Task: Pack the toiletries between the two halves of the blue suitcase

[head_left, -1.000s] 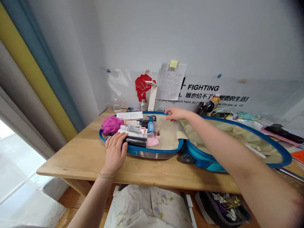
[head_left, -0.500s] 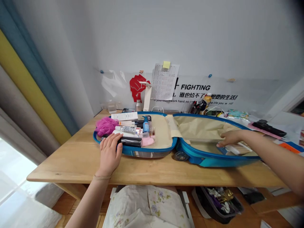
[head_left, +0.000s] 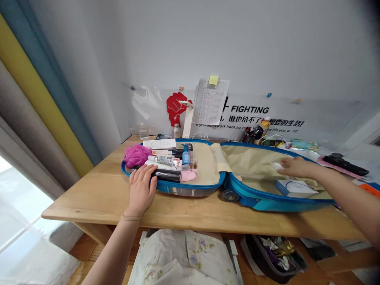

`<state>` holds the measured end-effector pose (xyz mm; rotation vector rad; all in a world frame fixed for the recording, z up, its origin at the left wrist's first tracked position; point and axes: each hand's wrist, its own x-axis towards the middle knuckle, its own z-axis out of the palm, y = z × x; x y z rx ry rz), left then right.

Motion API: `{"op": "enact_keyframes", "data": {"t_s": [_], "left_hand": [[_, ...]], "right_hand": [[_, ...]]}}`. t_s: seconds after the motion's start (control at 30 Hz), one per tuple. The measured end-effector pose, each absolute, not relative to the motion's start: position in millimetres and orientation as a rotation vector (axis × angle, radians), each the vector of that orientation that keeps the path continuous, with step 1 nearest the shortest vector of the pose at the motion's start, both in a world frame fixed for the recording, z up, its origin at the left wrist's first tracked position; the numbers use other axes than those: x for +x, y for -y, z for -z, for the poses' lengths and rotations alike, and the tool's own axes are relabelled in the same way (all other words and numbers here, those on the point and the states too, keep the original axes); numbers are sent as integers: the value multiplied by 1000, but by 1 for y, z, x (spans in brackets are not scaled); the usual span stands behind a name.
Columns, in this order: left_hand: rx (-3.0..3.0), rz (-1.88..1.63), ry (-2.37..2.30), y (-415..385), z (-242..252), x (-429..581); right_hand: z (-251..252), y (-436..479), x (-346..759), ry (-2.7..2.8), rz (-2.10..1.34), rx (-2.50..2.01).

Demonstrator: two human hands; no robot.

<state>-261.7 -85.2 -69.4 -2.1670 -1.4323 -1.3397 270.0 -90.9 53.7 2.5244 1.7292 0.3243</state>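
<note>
A blue suitcase [head_left: 204, 188] lies spread flat on the wooden table. My left hand [head_left: 143, 189] rests with outstretched fingers on its left half's front edge, beside a black bottle [head_left: 168, 175]. Close by are a pink puff [head_left: 137, 155], a white box [head_left: 160, 144], a tube [head_left: 164, 160], a blue pump bottle [head_left: 185, 155] and a pink item [head_left: 188, 175]. Over the right half, my right hand [head_left: 295, 167] pinches a small white item [head_left: 276, 165], its kind unclear. Below that hand sits a blue-and-white box [head_left: 297, 188] inside the suitcase.
Behind the suitcase stand a white lamp [head_left: 187, 120], a metal bottle [head_left: 176, 130] and a yellow-labelled bottle [head_left: 263, 128]. A black object [head_left: 346, 164] lies at the right. Under the table is a black bin [head_left: 268, 257].
My right hand has risen from the blue-and-white box and now has the small white item in its fingers. The box is left in the suitcase. My left hand stays on the edge.
</note>
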Motion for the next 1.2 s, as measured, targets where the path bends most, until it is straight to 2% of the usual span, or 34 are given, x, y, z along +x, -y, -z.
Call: {"op": "enact_keyframes", "data": {"t_s": [0.2, 0.3, 0.43, 0.5, 0.77, 1.2], "left_hand": [[-2166, 1337, 1434, 85, 70, -262], [-2165, 1337, 1424, 85, 69, -262], [-2169, 1330, 1436, 86, 69, -261], [-2171, 1324, 1445, 86, 69, -261], [-2172, 1316, 1458, 86, 68, -261], [-2159, 1306, 1435, 85, 69, -261]], "right_hand": [[-85, 35, 148, -2296, -13, 2281], [-79, 7, 75, -2559, 27, 2049], [-63, -24, 7, -2944, -42, 1454], [-54, -37, -14, -3054, -22, 1299], [-21, -53, -50, -3080, 130, 1452], [-24, -43, -48, -3014, 103, 1451]]}}
